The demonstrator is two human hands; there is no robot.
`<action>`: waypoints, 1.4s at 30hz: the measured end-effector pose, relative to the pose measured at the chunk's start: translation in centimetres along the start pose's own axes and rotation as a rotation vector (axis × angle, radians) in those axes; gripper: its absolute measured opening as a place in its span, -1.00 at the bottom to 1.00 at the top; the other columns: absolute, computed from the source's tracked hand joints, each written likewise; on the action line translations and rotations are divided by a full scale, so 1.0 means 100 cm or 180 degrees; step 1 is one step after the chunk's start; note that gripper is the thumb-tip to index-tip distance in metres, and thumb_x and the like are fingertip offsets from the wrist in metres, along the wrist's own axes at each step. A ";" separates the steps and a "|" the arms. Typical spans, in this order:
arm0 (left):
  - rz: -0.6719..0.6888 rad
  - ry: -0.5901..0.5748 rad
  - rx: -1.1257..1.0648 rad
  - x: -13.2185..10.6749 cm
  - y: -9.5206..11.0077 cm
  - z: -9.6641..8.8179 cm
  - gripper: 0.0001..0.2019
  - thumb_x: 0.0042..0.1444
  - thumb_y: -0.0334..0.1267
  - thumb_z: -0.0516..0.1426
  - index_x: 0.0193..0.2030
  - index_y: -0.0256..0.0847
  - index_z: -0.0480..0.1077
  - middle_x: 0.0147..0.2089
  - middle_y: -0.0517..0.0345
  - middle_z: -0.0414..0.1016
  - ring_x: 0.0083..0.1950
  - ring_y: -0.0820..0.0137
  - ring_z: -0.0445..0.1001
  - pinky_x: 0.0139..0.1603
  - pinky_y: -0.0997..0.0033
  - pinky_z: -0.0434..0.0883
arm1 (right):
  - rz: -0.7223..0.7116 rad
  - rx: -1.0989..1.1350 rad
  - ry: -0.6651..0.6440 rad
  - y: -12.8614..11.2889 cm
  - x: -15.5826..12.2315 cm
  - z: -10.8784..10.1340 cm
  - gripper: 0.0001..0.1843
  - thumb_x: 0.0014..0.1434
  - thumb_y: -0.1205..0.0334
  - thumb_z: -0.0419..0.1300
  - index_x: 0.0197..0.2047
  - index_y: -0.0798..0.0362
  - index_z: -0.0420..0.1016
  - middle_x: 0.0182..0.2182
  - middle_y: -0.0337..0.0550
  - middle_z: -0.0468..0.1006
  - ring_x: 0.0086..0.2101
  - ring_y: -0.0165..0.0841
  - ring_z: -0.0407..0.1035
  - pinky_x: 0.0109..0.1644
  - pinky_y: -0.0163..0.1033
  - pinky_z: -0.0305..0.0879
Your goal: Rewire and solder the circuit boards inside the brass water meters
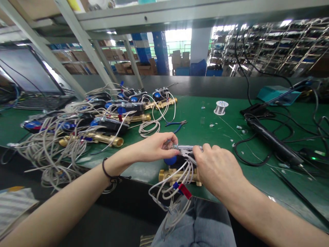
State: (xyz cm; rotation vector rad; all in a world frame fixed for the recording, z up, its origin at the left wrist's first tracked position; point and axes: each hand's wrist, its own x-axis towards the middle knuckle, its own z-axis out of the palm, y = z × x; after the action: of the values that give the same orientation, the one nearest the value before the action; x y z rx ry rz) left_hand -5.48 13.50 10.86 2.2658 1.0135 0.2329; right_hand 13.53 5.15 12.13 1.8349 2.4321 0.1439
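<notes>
My left hand (156, 147) and my right hand (217, 169) meet over a brass water-meter body (169, 175) at the near edge of the green mat. Both are closed on a small flat grey part (185, 148) on top of the meter's black housing with its blue cap (170, 160). The left pinches the part's left end; the right grips its right end and hides much of the housing. Grey cables with a red and blue tag (183, 189) loop down from the meter toward my lap.
Several brass meters with tangled grey cables (102, 120) lie at the left. Blue-handled pliers (176, 124) and a solder spool (221, 107) sit mid-mat. A black tool (272, 139) with cords lies at the right, and a laptop (28, 75) stands far left.
</notes>
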 end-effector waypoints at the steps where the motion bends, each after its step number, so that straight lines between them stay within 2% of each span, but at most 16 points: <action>1: 0.0004 0.0048 -0.0007 0.001 0.000 0.002 -0.71 0.11 -0.01 0.11 -0.22 -0.21 0.34 -0.45 0.29 0.25 -0.43 0.49 0.22 -0.43 0.50 0.16 | -0.0006 0.0006 0.0009 -0.001 0.000 0.000 -0.76 0.15 0.46 -0.05 -0.21 0.13 0.40 -0.35 0.03 0.49 -0.37 -0.22 0.45 -0.42 -0.26 0.23; 4: -0.0055 0.0119 -0.0214 0.002 -0.003 0.005 -0.72 0.15 -0.02 0.08 -0.25 -0.22 0.34 -0.44 0.28 0.26 -0.43 0.50 0.20 -0.41 0.50 0.17 | -0.0006 0.0060 -0.0002 0.001 -0.002 0.003 -0.73 0.15 0.46 -0.06 -0.18 0.12 0.41 -0.35 0.02 0.49 -0.39 -0.21 0.46 -0.45 -0.26 0.22; 7: -0.0245 0.0206 -0.0639 0.004 -0.009 0.001 -0.70 0.15 0.01 0.07 -0.26 -0.23 0.32 -0.45 0.29 0.24 -0.46 0.52 0.17 -0.44 0.52 0.16 | 0.0112 0.0185 0.0018 0.012 -0.012 0.011 -0.77 0.14 0.38 0.02 -0.16 0.07 0.41 -0.36 -0.05 0.49 -0.38 -0.22 0.46 -0.44 -0.27 0.21; 11: -0.0666 0.0347 -0.1693 0.022 -0.013 -0.013 -0.65 0.11 0.06 0.07 -0.34 -0.23 0.24 -0.46 0.31 0.18 -0.50 0.57 0.12 -0.50 0.55 0.12 | 0.0520 0.0490 0.0484 0.044 -0.042 0.038 -0.80 0.12 0.24 0.11 -0.15 -0.03 0.42 -0.38 -0.19 0.49 -0.40 -0.29 0.45 -0.44 -0.29 0.22; 13: -0.0935 0.0245 -0.1943 0.043 -0.013 -0.018 -0.66 0.04 0.03 0.13 -0.39 -0.24 0.23 -0.45 0.28 0.21 -0.51 0.58 0.13 -0.53 0.56 0.11 | 0.0570 0.0701 0.0821 0.059 -0.059 0.053 -0.80 0.12 0.19 0.13 -0.15 -0.06 0.40 -0.42 -0.25 0.47 -0.46 -0.34 0.44 -0.47 -0.31 0.22; 15: -0.1109 0.0006 -0.1893 0.071 -0.011 -0.015 -0.69 -0.07 -0.05 0.20 -0.44 -0.27 0.27 -0.46 0.23 0.27 -0.51 0.57 0.17 -0.55 0.56 0.12 | 0.0540 0.0889 0.1109 0.071 -0.074 0.065 -0.77 0.11 0.17 0.13 -0.12 -0.07 0.38 -0.44 -0.29 0.46 -0.48 -0.38 0.43 -0.48 -0.33 0.25; 19: -0.1228 -0.0453 -0.1702 0.135 -0.001 0.008 -0.76 -0.21 -0.18 0.24 -0.51 -0.33 0.35 -0.46 0.06 0.41 -0.50 0.49 0.30 -0.47 0.45 0.29 | 0.0504 0.0976 0.1413 0.083 -0.089 0.076 -0.75 0.15 0.19 0.09 -0.08 -0.02 0.36 -0.41 -0.24 0.49 -0.44 -0.39 0.47 -0.43 -0.36 0.34; 22: -0.1214 -0.0401 -0.1548 0.173 0.008 0.022 -0.74 -0.20 -0.17 0.24 -0.42 -0.32 0.40 -0.27 -0.10 0.51 -0.27 0.31 0.46 -0.26 0.35 0.38 | 0.0502 0.0965 0.1370 0.090 -0.092 0.083 -0.77 0.16 0.15 0.09 -0.11 -0.03 0.37 -0.45 -0.26 0.48 -0.49 -0.41 0.45 -0.50 -0.38 0.34; 23: -0.1200 -0.0304 -0.1474 0.181 0.010 0.024 -0.69 -0.21 -0.15 0.25 -0.34 -0.31 0.41 -0.14 -0.14 0.50 -0.13 0.23 0.46 -0.16 0.32 0.38 | 0.0532 0.0958 0.1333 0.093 -0.092 0.086 -0.78 0.16 0.13 0.09 -0.11 -0.04 0.37 -0.45 -0.27 0.48 -0.51 -0.41 0.44 -0.52 -0.38 0.33; 25: -0.1143 -0.0097 -0.1308 0.188 0.011 0.022 -0.50 -0.26 -0.10 0.29 -0.14 -0.27 0.40 0.11 -0.16 0.39 0.13 0.12 0.32 0.03 0.29 0.30 | 0.0601 0.0931 0.1240 0.098 -0.091 0.092 -0.76 0.16 0.12 0.09 -0.10 -0.05 0.37 -0.40 -0.24 0.50 -0.46 -0.39 0.46 -0.46 -0.35 0.37; 27: -0.1050 -0.0004 -0.1178 0.180 0.010 0.017 -0.37 -0.27 -0.03 0.31 -0.02 -0.25 0.36 0.22 -0.13 0.29 0.23 0.08 0.22 0.15 0.28 0.20 | 0.0647 0.0923 0.1140 0.101 -0.087 0.098 -0.73 0.15 0.12 0.09 -0.07 -0.03 0.36 -0.28 -0.17 0.52 -0.33 -0.32 0.48 -0.31 -0.27 0.42; 29: -0.0929 -0.0048 -0.1125 0.157 0.007 0.010 -0.35 -0.22 0.04 0.29 0.02 -0.27 0.36 0.19 -0.10 0.33 0.21 0.10 0.26 0.19 0.30 0.17 | 0.0614 0.0988 0.1000 0.100 -0.081 0.101 -0.70 0.14 0.14 0.08 -0.05 -0.03 0.36 -0.21 -0.13 0.52 -0.24 -0.27 0.46 -0.20 -0.20 0.42; 31: -0.0801 -0.0112 -0.1131 0.124 0.003 0.006 -0.36 -0.13 0.08 0.25 0.06 -0.24 0.35 0.16 -0.05 0.37 0.17 0.15 0.32 0.19 0.33 0.19 | 0.0550 0.1112 0.0819 0.096 -0.073 0.100 -0.70 0.13 0.15 0.08 -0.04 -0.03 0.36 -0.19 -0.12 0.50 -0.22 -0.27 0.45 -0.18 -0.19 0.41; 34: -0.0628 -0.0083 -0.1363 0.065 -0.008 0.006 -0.41 0.01 0.08 0.17 0.15 -0.13 0.27 0.26 0.03 0.26 0.25 0.22 0.25 0.21 0.31 0.20 | 0.0402 0.1335 0.0562 0.086 -0.060 0.090 -0.69 0.13 0.17 0.08 -0.03 -0.06 0.36 -0.16 -0.13 0.46 -0.21 -0.30 0.42 -0.17 -0.21 0.38; 38: -0.0913 0.0252 -0.1840 0.001 -0.026 0.025 -0.33 0.03 0.07 0.18 0.24 -0.11 0.14 0.33 0.00 0.14 0.32 0.18 0.13 0.29 0.21 0.12 | 0.0288 0.1230 0.0297 0.068 -0.041 0.068 -0.66 0.12 0.21 0.07 0.00 -0.07 0.37 -0.19 -0.12 0.43 -0.21 -0.26 0.39 -0.14 -0.15 0.33; 42: -0.1325 0.0279 -0.2096 -0.021 -0.030 0.048 -0.17 -0.03 0.14 0.20 0.29 -0.22 0.04 0.24 -0.07 0.26 0.22 0.14 0.26 0.26 0.17 0.16 | 0.0220 0.0812 -0.0017 0.051 -0.025 0.045 -0.76 0.12 0.22 0.05 -0.13 -0.04 0.42 -0.28 -0.12 0.44 -0.25 -0.21 0.39 -0.22 -0.16 0.28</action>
State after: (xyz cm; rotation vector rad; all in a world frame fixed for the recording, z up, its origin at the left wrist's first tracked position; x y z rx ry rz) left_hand -6.83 11.16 5.48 1.4351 1.2100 0.4165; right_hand 19.64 4.20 8.42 2.0158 2.4826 -0.1752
